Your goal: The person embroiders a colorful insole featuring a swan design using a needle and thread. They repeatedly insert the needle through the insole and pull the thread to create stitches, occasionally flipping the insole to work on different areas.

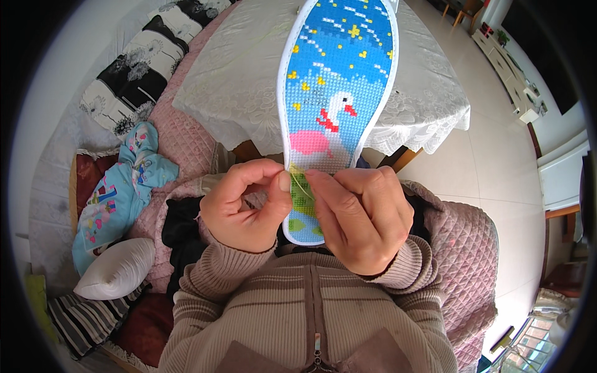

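A cross-stitch insole [336, 88] with a white edging stands before my chest, its heel end towards me. Its stitched face shows a blue sky, yellow and white marks, a white goose with a red scarf, and green patches. My left hand [249, 203] pinches the insole's left edge between thumb and forefinger. My right hand [364, 214] lies over its lower right part, fingers bent. A yellow-green thread [302, 186] curves from near my left fingertips to the fingers of my right hand. Any needle is hidden or too small to make out.
Behind the insole is a table with a white lace tablecloth [233, 88]. On the left, a pink quilted sofa cover [182, 93] bears a light blue printed cloth [112, 200] and a white pillow [119, 270]. A white low cabinet [506, 74] stands far right.
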Motion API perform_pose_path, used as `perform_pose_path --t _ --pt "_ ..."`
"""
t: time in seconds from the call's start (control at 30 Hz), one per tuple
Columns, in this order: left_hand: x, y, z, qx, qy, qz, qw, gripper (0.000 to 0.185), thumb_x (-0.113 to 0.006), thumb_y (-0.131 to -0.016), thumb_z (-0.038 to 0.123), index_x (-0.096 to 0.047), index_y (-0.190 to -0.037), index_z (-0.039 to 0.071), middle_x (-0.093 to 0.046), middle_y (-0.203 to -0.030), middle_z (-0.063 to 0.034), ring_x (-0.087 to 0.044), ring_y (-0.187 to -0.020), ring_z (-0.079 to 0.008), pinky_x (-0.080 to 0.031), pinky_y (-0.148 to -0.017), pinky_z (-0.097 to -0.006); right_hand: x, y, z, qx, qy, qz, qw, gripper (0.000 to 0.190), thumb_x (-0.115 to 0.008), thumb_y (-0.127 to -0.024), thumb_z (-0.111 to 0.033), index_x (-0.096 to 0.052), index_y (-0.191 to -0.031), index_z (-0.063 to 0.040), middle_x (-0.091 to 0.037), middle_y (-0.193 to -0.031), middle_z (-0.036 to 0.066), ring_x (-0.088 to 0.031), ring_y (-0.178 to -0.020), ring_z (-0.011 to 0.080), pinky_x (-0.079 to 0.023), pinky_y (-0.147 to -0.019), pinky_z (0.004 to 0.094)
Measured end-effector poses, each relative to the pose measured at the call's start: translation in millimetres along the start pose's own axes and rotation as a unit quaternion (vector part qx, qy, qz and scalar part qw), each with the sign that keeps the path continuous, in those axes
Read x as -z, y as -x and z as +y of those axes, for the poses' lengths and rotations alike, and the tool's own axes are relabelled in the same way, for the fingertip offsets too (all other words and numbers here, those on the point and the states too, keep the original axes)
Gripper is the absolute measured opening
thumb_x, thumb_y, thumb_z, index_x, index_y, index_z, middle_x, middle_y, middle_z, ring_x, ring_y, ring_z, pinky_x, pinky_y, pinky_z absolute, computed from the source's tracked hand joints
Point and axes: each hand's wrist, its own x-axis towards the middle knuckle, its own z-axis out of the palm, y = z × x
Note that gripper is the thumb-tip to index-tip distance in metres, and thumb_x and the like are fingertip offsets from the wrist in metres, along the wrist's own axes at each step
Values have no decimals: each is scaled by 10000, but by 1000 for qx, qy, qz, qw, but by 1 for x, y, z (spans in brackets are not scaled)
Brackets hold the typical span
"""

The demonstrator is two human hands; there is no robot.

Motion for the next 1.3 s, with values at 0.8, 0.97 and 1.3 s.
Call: perform_pose_path --t 0.8,0.97,1.3 --pt "0 -2 -6 -136 -182 -1 974 178 -693 -724 6 -600 -875 13 -623 -740 -60 -600 -619 -164 -468 -558 -240 1 -5 -19 -39 32 -47 998 334 -659 -531 63 -636 -863 25 -475 -701 54 -458 -551 172 -363 -438 260" --pt "-6 -3 -8 -249 -276 3 928 211 -697 -702 5 -592 -885 19 -616 -752 -48 -592 -631 -196 -478 -548 -266 -4 -9 -31 -91 59 -73 991 339 -636 -556 60 -600 -890 21 -423 -687 60 -448 -562 193 -362 -432 283" --pt "-2 -7 -12 -273 -273 -5 922 181 -682 -738 30 -580 -888 30 -621 -792 -53 -600 -662 -189 -483 -580 -288 -7 20 0 -242 -467 89 846 238 -607 -823 -4 -394 -927 -34 -498 -857 114 -438 -573 87 -411 -499 190"
